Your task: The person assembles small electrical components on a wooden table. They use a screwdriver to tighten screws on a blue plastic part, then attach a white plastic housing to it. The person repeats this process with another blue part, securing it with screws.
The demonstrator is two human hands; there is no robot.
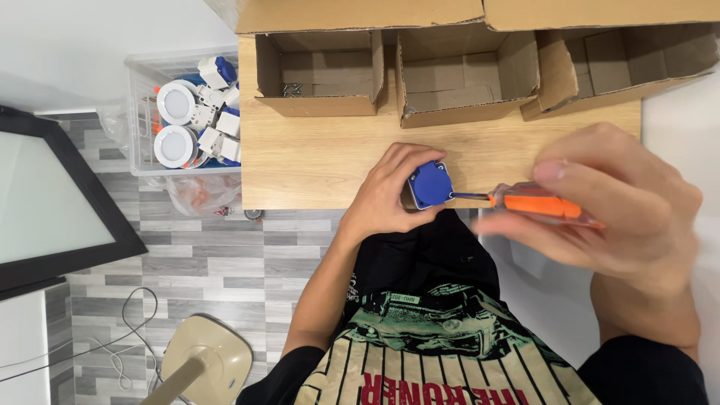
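- We hold a small blue box-shaped part (431, 184) in our left hand (386, 196), fingers wrapped around its sides, just at the near edge of the wooden table (315, 150).
- Our right hand (607, 202) is closed around an orange-handled screwdriver (536, 204). Its thin shaft points left, and the tip touches the right side of the blue part.
- The right hand looks blurred, so we cannot tell exactly how the tip sits in the part.
- We think the tip could slip out, because the part is only held in the hand and does not rest flat on the table. Then the shaft may go toward the left fingers, which are very near the tip.
- The part is over the table edge, above the lap. If the left grip becomes loose, the part or a small screw may fall to the grey floor (217, 262), where it is hard to find.
- If the shaft is tilted against the part, we judge that the screw head could be damaged.
- At the far side of the table stand three open cardboard boxes (465, 75). The left one has some small metal pieces inside; the others look nearly empty from here.
- Left of the table, a clear plastic bin (139, 112) holds round white lamps and more blue and white parts. It is well apart from both hands.
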